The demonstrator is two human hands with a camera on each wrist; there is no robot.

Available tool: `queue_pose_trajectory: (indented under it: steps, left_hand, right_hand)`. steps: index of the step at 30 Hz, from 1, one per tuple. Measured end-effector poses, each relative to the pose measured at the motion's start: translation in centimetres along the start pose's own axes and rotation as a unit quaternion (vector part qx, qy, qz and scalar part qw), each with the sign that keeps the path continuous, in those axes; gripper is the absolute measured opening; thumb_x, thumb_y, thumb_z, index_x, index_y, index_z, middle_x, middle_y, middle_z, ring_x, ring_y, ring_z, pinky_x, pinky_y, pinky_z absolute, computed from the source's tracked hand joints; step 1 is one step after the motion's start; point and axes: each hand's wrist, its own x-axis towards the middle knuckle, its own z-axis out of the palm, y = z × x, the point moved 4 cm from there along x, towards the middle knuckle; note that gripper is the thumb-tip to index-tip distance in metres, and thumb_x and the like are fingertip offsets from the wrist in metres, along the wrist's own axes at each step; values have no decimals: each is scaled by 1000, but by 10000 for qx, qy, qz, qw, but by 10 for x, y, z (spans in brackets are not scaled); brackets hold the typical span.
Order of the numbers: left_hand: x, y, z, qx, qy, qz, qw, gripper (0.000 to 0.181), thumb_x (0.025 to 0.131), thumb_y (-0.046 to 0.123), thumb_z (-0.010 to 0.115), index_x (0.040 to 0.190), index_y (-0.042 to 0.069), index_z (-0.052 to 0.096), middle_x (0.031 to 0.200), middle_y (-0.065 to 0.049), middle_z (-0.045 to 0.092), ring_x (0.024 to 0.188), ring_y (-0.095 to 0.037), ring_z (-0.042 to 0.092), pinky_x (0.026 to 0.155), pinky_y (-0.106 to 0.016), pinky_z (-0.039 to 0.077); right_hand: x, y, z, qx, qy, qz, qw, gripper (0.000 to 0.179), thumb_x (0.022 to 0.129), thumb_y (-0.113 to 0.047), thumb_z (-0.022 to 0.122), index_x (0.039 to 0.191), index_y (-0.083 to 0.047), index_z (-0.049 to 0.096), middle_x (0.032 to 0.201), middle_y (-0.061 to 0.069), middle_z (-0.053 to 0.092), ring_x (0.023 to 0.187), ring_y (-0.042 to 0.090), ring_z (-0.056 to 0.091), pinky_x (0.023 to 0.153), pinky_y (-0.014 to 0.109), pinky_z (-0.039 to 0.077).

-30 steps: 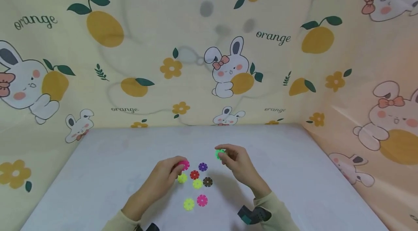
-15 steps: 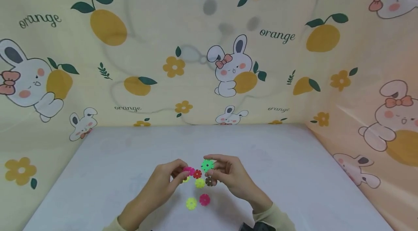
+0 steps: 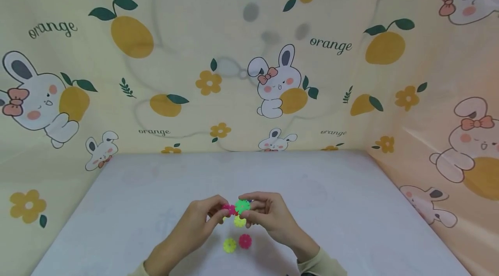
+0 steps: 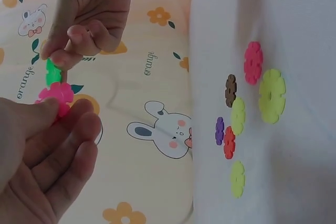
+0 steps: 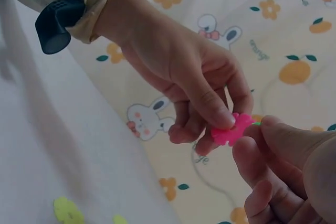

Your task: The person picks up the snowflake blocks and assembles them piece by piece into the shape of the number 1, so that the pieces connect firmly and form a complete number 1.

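Observation:
My left hand [image 3: 192,226] pinches a pink slotted snowflake disc [image 4: 58,95] between thumb and fingers. Opposite it, the right hand [image 3: 277,219] pinches a bright green snowflake disc [image 3: 242,206]. The two discs meet edge to edge in the left wrist view, held up above the table. Only a sliver of green shows past the fingertips in the right wrist view. Below lie loose discs: a second pink disc [image 4: 253,62], a brown disc [image 4: 230,91], a purple disc [image 4: 219,130], a red disc [image 4: 229,142] and yellow discs [image 4: 272,96]. In the head view the hands partly cover them.
A white-covered table [image 3: 156,189] spreads under both hands. Cloth printed with rabbits and oranges [image 3: 175,50] rises behind it and at the sides. A dark device [image 5: 52,32] is strapped to the left wrist.
The right hand has come left and nearer with the green disc, up to the pink one. The left hand has shifted slightly right and nearer, keeping its pink disc.

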Motion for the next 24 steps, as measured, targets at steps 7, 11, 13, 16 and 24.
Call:
queue_pose_trajectory:
  steps: [7, 11, 13, 16, 24]
  left_hand:
    - [-1, 2, 0, 266, 137, 251, 9992, 5, 97, 17, 68, 94, 14, 70, 76, 9, 70, 64, 3, 57, 61, -17, 50]
    - [-2, 6, -2, 748, 261, 584, 9952, 3, 95, 18, 70, 95, 16, 72, 75, 10, 70, 63, 6, 52, 59, -16, 47]
    - [-3, 8, -2, 960, 312, 730, 9922, 3, 94, 17, 71, 95, 16, 73, 76, 10, 71, 64, 7, 50, 59, -15, 47]
    - [-4, 11, -3, 1065, 308, 913, 9896, 4, 93, 15, 71, 96, 14, 74, 78, 8, 72, 65, 6, 51, 59, -14, 47]
    - [-5, 13, -2, 1214, 172, 1081, 9866, 6, 94, 12, 70, 96, 10, 74, 80, 5, 74, 68, 5, 55, 62, -14, 50]
  right_hand:
    - [1, 3, 1, -110, -35, 107, 9999, 40, 94, -11, 71, 125, 12, 61, 89, 40, 66, 68, 5, 68, 72, 25, 60]
    - [2, 4, 2, -107, -116, 114, 9998, 40, 93, -9, 71, 125, 13, 61, 88, 37, 68, 68, 5, 68, 73, 24, 60]
    - [2, 5, 3, -60, -161, 120, 9998, 40, 93, -8, 71, 125, 14, 61, 90, 40, 66, 68, 5, 68, 73, 23, 59]
    - [2, 6, 5, 31, -190, 93, 9998, 41, 93, -8, 71, 125, 15, 60, 92, 44, 64, 69, 5, 68, 73, 23, 59]
    - [3, 9, 11, 158, -248, -107, 9995, 40, 94, -10, 71, 123, 15, 61, 91, 43, 64, 78, 6, 73, 79, 26, 60]
